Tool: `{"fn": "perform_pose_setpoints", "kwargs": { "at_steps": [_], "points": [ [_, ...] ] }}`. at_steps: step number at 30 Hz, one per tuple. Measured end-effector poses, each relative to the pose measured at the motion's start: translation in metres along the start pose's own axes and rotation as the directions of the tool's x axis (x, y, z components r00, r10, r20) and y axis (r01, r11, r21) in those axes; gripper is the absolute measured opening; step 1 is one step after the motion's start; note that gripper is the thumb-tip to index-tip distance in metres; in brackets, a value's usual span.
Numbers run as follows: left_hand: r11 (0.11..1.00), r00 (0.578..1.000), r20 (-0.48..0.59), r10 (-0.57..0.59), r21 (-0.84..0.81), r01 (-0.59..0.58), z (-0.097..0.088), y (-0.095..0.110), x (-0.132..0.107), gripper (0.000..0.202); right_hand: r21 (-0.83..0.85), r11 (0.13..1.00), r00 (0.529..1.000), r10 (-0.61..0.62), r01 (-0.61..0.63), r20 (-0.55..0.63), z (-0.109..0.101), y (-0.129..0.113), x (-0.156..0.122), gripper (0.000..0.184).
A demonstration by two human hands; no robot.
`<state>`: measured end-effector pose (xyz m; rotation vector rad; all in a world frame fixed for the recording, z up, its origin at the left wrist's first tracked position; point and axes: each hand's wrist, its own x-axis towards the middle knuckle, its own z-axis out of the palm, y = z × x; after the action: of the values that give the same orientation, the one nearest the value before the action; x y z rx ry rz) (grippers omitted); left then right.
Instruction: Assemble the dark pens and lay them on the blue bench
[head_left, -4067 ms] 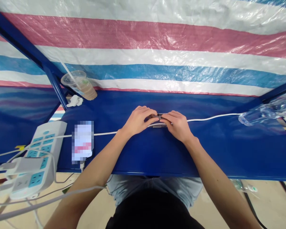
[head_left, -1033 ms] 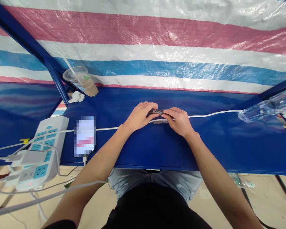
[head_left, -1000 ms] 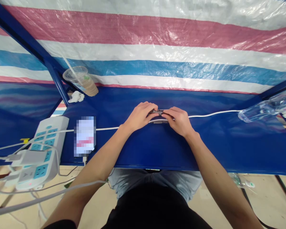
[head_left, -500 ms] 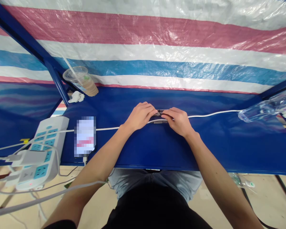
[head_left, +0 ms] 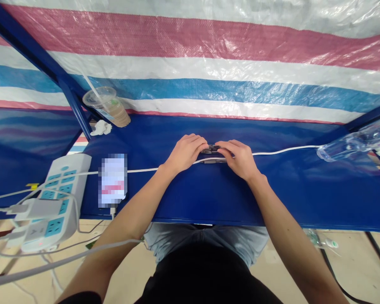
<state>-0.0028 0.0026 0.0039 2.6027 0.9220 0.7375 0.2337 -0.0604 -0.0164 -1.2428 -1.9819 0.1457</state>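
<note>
Pinching one small dark part [head_left: 211, 148] between them, left hand [head_left: 185, 152] and right hand [head_left: 239, 158] are closed on it; wrists judged best braced on the counter [head_left: 209, 198] beneath.

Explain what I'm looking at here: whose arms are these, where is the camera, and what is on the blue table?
No machine here: a person works bare-handed, with the camera on their head looking forward and down, so the arms enter from the bottom. The left hand and right hand pinch a small dark part between their fingertips; what it is cannot be told. On the blue table are a white cable, a phone, a cup, a tissue and a clear bottle. A power strip sits at the left.
</note>
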Motion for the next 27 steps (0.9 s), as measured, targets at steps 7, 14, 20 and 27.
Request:
{"fn": "perform_pose_setpoints", "kwargs": {
  "at_steps": [7,14,20,27],
  "points": [
    [0.999,0.992,-0.120,-0.031,0.025,0.034,0.003,-0.003,-0.001,0.033,-0.012,0.999,0.993,0.038,-0.040,-0.110,-0.006,0.005,0.003,0.024],
    [0.998,0.986,-0.160,-0.054,0.026,0.059,0.001,-0.006,0.000,0.031,-0.061,0.996,0.983,0.049,-0.060,-0.179,-0.007,0.008,0.003,0.017],
    [0.999,0.986,-0.165,-0.036,0.017,0.039,0.000,-0.004,0.000,0.032,-0.024,0.998,0.980,0.059,-0.065,-0.191,-0.005,0.007,0.003,0.005],
    [1.000,0.996,-0.088,-0.003,-0.009,0.002,0.003,0.001,0.000,0.037,0.033,0.999,0.981,0.034,-0.028,-0.192,0.004,-0.001,0.002,0.006]
  ]
}}
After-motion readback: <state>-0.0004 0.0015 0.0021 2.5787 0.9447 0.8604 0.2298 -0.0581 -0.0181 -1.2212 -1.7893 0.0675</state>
